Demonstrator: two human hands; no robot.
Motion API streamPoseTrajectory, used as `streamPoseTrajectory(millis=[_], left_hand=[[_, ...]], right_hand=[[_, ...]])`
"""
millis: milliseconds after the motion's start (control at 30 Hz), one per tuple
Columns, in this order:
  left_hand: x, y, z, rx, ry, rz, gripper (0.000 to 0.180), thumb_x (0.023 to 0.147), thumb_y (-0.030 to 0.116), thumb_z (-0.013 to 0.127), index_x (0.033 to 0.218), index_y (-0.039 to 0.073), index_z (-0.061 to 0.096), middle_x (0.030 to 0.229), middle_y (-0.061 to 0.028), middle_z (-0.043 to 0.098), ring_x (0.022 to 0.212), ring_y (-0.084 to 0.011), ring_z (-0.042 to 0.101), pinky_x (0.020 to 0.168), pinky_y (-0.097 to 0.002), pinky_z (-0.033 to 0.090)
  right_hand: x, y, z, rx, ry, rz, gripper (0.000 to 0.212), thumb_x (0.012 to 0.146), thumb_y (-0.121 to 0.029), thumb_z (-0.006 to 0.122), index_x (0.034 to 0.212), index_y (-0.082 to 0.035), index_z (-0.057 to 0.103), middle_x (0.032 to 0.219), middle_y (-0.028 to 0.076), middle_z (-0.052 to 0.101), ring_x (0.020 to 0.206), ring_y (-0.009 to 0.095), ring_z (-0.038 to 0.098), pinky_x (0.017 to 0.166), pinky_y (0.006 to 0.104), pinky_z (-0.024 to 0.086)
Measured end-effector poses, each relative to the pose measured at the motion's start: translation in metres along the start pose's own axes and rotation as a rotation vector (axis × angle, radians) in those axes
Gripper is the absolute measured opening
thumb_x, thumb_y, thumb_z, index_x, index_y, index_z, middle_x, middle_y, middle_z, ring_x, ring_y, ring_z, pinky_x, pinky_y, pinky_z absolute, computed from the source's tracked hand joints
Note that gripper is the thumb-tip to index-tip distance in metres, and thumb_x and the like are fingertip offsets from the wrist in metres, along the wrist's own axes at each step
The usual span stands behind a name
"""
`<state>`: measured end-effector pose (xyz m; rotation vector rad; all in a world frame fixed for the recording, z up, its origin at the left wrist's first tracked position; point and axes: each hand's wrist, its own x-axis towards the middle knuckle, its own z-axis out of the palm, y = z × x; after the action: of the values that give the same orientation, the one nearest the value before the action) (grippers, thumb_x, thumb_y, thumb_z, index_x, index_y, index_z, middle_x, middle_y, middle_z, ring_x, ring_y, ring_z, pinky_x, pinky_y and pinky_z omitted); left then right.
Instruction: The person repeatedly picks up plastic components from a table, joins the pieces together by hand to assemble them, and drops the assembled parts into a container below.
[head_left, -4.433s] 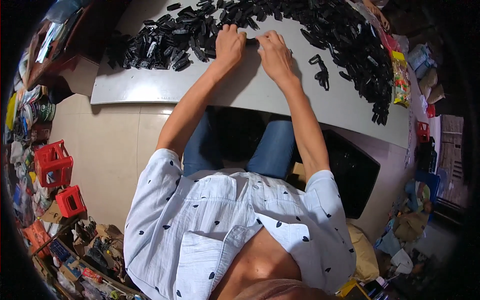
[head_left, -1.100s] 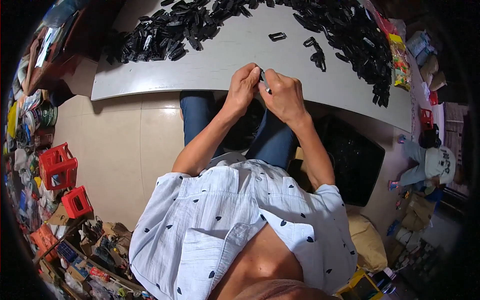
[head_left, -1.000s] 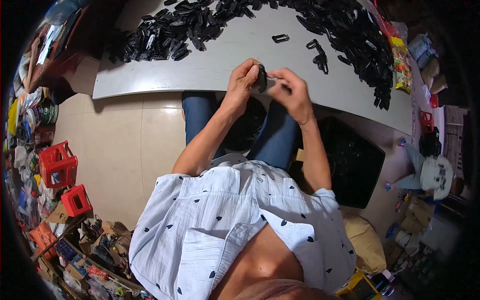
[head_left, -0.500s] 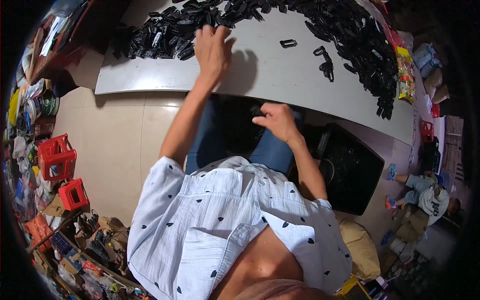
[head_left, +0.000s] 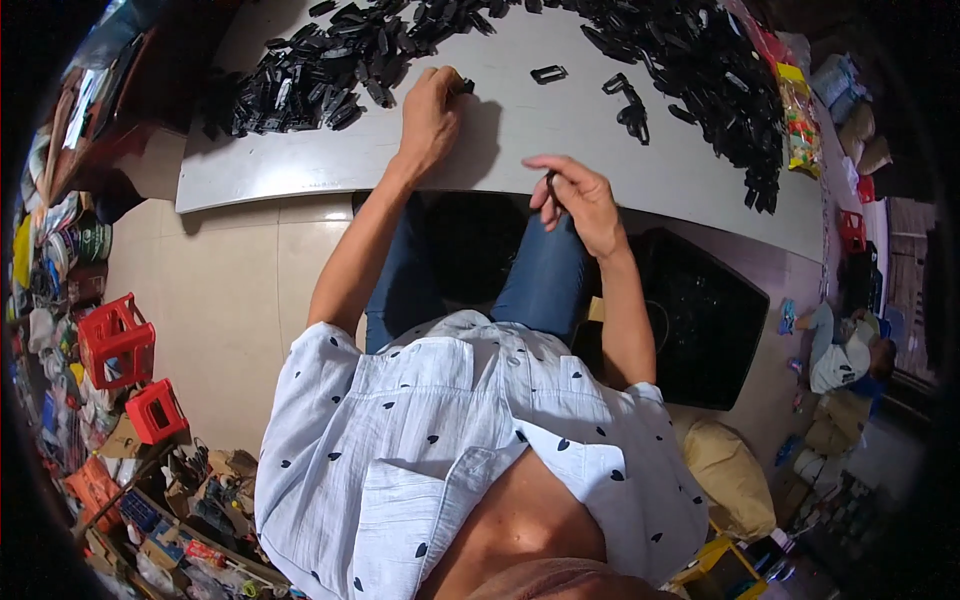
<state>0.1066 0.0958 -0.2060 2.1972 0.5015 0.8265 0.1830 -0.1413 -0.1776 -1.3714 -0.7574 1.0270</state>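
Over the pale table, my left hand (head_left: 430, 120) is closed, and the end of a small black plastic piece (head_left: 467, 87) pokes out at its fingertips. Above the table's near edge is my right hand (head_left: 585, 205), its index finger stretched out. A small dark piece (head_left: 550, 179) shows between its bent fingers, too little of it visible to tell its kind. Beyond my left hand lies a heap of black plastic pieces (head_left: 330, 75), long and narrow. One loose frame-shaped black piece (head_left: 548, 74) lies apart, and a short cluster of black pieces (head_left: 632, 118) rests farther right.
A second heap of black pieces (head_left: 720, 100) covers the table's right side, beside a colourful packet (head_left: 797, 125). Below the table edge, right of my legs, stands a dark box-like object (head_left: 700, 320). Red stools (head_left: 117, 340) stand at left. Another person (head_left: 845, 355) is at far right.
My left hand has drawn back from the left heap with a black piece at its fingertips. My right hand has risen from above my lap to the table's edge, its index finger now extended.
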Motion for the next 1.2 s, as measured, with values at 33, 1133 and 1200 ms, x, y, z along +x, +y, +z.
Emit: streamPoseTrajectory(millis=[33,1133,1200], left_hand=[[-0.006,0.0,0.004,-0.154,-0.015,-0.12,0.013,0.074,0.0,0.063,0.085,0.004,0.058,0.082,-0.0085,0.059,0.064,-0.0203,0.054,0.058,-0.0285,0.043],[-0.067,0.078,0.022,-1.011,-0.298,-0.576,0.032,0.096,0.029,0.046,0.073,0.007,0.048,0.066,0.0043,0.04,0.059,-0.0055,0.035,0.051,-0.0218,0.032],[-0.068,0.08,0.028,-1.008,-0.281,-0.555,0.032,0.096,0.028,0.045,0.072,0.007,0.048,0.066,0.0041,0.04,0.06,-0.0054,0.036,0.05,-0.0221,0.032]], right_hand=[[0.003,-0.003,-0.001,0.031,0.033,-0.027,0.025,0.096,-0.014,0.043,0.113,-0.001,0.056,0.086,0.005,0.057,0.066,0.007,0.052,0.057,0.0198,0.044],[0.016,-0.01,0.026,-1.177,0.355,-0.594,0.011,0.079,-0.002,0.056,0.076,-0.003,0.046,0.066,0.015,0.058,0.06,0.035,0.059,0.051,0.0415,0.047],[0.01,-0.008,0.026,-1.157,0.365,-0.563,0.01,0.079,-0.005,0.059,0.081,-0.001,0.05,0.065,0.015,0.056,0.059,0.03,0.06,0.052,0.0384,0.048]])
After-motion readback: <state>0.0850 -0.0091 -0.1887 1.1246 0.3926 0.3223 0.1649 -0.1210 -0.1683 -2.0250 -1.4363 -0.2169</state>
